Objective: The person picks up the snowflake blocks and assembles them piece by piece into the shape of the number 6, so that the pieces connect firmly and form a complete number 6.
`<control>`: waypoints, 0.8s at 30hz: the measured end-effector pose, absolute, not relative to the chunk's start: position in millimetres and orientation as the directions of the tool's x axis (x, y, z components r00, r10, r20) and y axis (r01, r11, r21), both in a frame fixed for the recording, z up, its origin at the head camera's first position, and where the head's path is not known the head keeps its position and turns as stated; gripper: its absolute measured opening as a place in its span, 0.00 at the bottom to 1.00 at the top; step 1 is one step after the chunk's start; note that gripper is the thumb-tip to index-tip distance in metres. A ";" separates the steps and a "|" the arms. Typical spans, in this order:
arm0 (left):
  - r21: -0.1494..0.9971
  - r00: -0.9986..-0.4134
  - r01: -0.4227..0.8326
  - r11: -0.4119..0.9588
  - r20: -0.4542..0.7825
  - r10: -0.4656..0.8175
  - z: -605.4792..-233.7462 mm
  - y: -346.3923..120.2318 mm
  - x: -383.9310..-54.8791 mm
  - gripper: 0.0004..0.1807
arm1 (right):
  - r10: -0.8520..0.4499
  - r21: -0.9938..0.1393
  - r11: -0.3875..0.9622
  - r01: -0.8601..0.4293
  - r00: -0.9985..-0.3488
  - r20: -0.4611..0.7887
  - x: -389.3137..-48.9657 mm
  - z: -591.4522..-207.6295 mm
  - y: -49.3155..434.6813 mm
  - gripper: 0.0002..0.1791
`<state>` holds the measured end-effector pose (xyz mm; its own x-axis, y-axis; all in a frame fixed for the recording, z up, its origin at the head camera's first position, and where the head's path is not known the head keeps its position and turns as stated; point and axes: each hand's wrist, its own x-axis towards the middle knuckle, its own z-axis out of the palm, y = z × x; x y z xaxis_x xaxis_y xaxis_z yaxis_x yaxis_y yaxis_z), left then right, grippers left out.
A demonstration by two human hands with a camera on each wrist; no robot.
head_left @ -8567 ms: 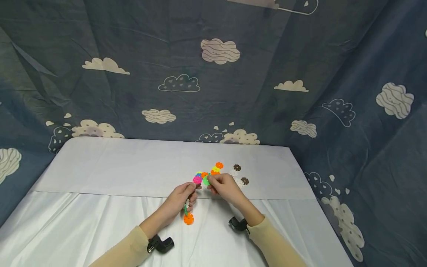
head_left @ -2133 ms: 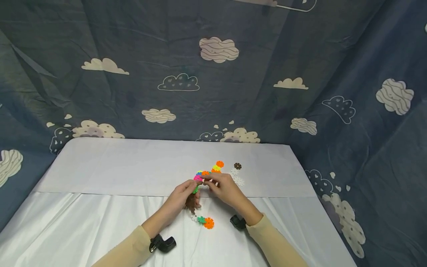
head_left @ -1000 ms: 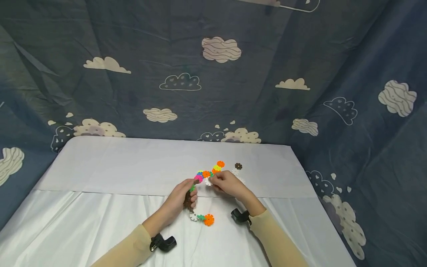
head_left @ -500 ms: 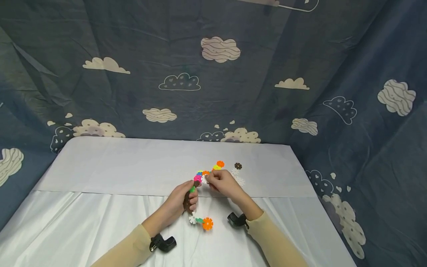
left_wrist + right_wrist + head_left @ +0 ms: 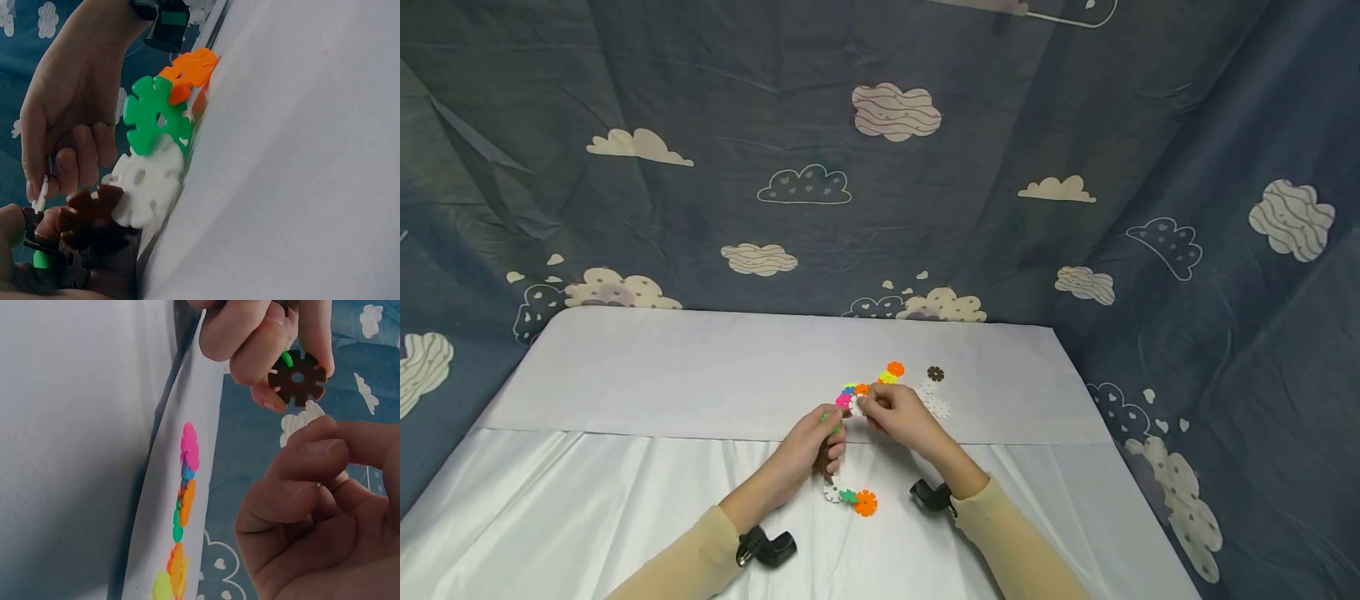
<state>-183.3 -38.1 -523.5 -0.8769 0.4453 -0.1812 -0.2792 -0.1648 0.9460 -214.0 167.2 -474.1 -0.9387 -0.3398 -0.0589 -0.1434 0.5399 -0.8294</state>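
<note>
Pretty colourful chain of notched discs (image 5: 156, 181), brown through white and green to orange; its brown end's clasped in the left-hand grip (image 5: 803, 442). A white disc (image 5: 855, 406)'s pinched in the right-hand grip (image 5: 908, 417), edge against a brown disc (image 5: 299, 390).

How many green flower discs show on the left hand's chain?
2: a green flower disc between a white disc and orange disc, and a brighter green disc partly covered by the left hand. Fingers may hide others.

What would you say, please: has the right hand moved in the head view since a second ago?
Yes, the right hand has shifted slightly left, away from the loose brown piece.
</note>
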 end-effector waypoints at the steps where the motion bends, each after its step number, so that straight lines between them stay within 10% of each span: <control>1: 0.951 -0.881 -0.269 -0.150 -0.180 0.439 -523.3 -38.3 -183.3 0.20 | -0.343 -0.824 0.546 -0.153 -0.938 -0.054 -213.9 -474.0 167.4 0.19; 24: 0.985 -0.911 -0.170 -0.029 -0.146 0.386 -520.3 -36.6 -179.5 0.22 | -0.546 -0.548 0.594 -0.589 -0.795 0.264 -217.6 -479.3 171.5 0.12</control>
<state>-179.5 -36.6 -520.3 -0.9107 0.3865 -0.1457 -0.1701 -0.0293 0.9850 -217.6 171.5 -479.3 -0.7953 -0.5459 0.2635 -0.5891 0.5936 -0.5483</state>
